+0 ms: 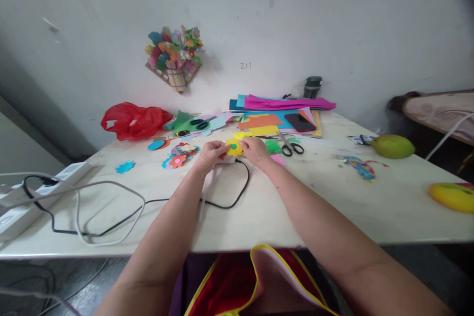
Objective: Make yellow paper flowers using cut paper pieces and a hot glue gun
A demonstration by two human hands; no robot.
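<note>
Between both hands is a yellow flower cut-out (230, 150) with a green round centre. My left hand (213, 154) pinches its left edge, and the fingers of my right hand (256, 151) are closed on its right edge. Just beneath them lies a white object (228, 160) with a black cord, mostly hidden by the hands. Right of my right hand rest scissors (288, 146) with black handles and a green piece (273, 146). Several flower cut-outs (178, 160) are heaped left of my left hand, and a blue flower cut-out (125, 167) lies farther left.
Coloured sheets (261, 122), a phone (299, 122) and a second pair of scissors (203, 122) lie at the back. A red plastic bag (135, 121) sits back left. Cables run from a power strip (70, 174). A green-yellow fruit-like object (393, 146) stands right.
</note>
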